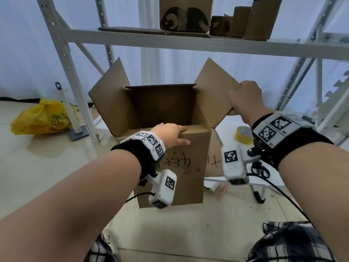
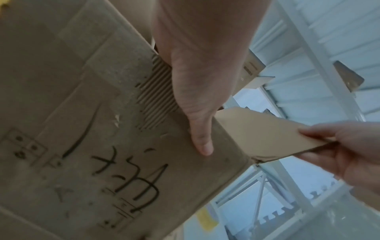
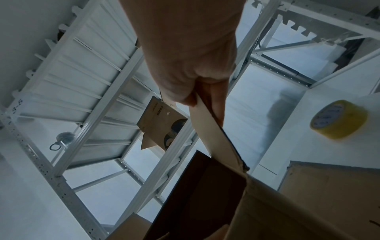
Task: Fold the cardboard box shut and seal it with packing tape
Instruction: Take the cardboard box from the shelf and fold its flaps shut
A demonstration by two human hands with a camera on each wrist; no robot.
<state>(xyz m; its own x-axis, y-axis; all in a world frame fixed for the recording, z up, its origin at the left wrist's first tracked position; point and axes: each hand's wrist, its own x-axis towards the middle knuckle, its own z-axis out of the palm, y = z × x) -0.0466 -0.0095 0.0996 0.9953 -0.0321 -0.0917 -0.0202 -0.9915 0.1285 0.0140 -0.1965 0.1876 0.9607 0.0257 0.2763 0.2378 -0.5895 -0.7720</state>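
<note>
Now our left grip [image 1: 171, 134] curls over the cardboard box's [image 1: 181, 161] near rim. Our right grip [image 1: 243, 98] pinches the flap [image 1: 211, 78] at two o'clock; the tape roll [image 1: 243, 134] lies at four.

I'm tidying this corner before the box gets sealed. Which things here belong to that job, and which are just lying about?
Belongs to the job:
- cardboard box, open, left hand on its near edge
- right flap, gripped by the right hand
- yellow tape roll, untouched

Just lying about:
- yellow plastic bag on the floor
- cardboard pieces on the shelf
- scissors
</note>
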